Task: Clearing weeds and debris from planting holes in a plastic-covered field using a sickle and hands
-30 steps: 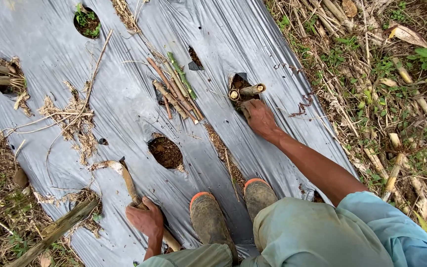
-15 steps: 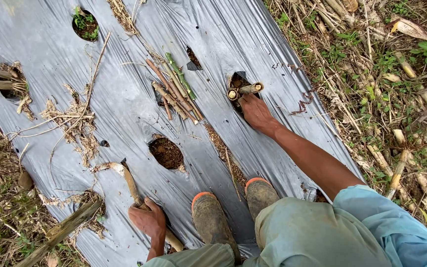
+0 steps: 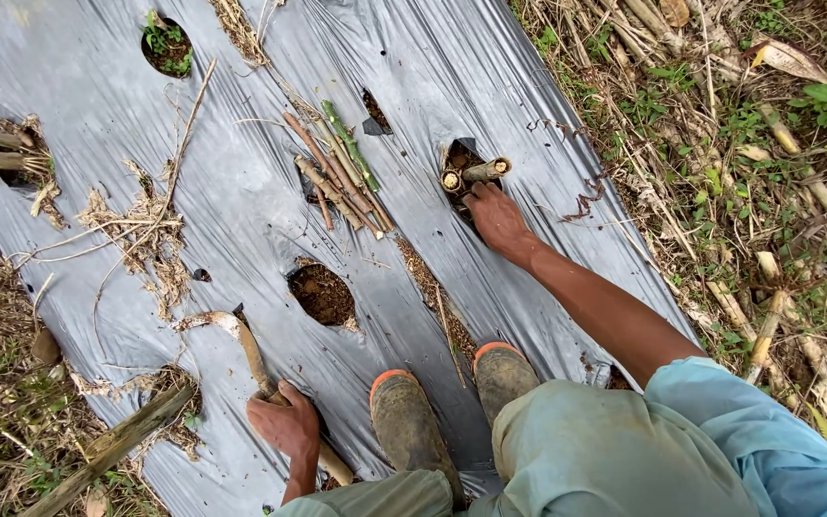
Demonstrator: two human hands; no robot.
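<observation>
Pressing stiff cane cuttings (image 3: 476,174) into a hole in the plastic sheet (image 3: 241,191).
Right hand (image 3: 496,216) fingers rest on them, unclosed; left hand (image 3: 284,424) clamps a curved blade's handle (image 3: 332,464).

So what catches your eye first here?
A grey plastic sheet covers the ground, cut with holes. The right hand reaches into one hole holding short cut stalks, while the left hand grips a curved tool lower left. Two muddy boots stand on the sheet at the bottom.
</observation>
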